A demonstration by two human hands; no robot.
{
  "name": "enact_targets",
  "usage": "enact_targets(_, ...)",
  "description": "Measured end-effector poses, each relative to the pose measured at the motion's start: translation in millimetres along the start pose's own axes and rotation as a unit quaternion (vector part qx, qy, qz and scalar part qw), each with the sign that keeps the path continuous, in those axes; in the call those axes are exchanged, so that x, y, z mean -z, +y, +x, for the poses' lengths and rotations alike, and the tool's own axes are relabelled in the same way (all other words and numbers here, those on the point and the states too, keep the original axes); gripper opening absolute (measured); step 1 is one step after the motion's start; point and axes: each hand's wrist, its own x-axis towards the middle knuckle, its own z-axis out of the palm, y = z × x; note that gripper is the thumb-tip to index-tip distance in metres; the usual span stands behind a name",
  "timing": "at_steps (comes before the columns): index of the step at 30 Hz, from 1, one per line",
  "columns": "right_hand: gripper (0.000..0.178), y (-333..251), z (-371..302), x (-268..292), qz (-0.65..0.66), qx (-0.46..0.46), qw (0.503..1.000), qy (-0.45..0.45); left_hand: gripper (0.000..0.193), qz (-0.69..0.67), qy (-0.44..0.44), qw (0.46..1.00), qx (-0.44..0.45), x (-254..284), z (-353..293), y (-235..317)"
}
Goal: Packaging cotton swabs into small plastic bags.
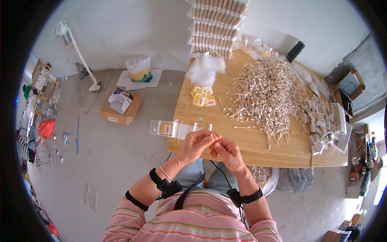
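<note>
Over the table's near edge, my left hand [195,146] and my right hand [229,155] meet, both closed in a pinch. The white tip of a cotton swab [212,136] shows at the left fingertips; its stick is mostly hidden by the fingers of both hands. Beside my left hand, a short row of cotton swabs [202,126] lies on the table. Left of it, a clear packet [165,128] with swabs and a yellow card hangs partly over the table's left edge. A large heap of loose cotton swabs [266,94] spreads to the right.
Yellow cards [202,97] and clear plastic bags [206,66] lie on the wooden table [250,151]. Stacked swab packs [217,28] rise at the back. Small packed bundles [322,121] fill the right end, near a dark green cylinder [296,51]. A cardboard box [121,107] stands on the floor.
</note>
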Motion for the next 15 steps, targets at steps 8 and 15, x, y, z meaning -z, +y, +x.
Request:
enact_targets(8,0.026,-4.6,2.0,-11.5,0.028,0.002,0.998,0.055,0.019,0.013,0.010,0.999,-0.028,5.0,2.1,-12.1)
enact_targets(15,0.017,5.7,8.5,1.7,-0.015,-0.016,1.000,0.004,0.018,0.026,-0.004,1.000,0.010,14.9,1.6,-13.5)
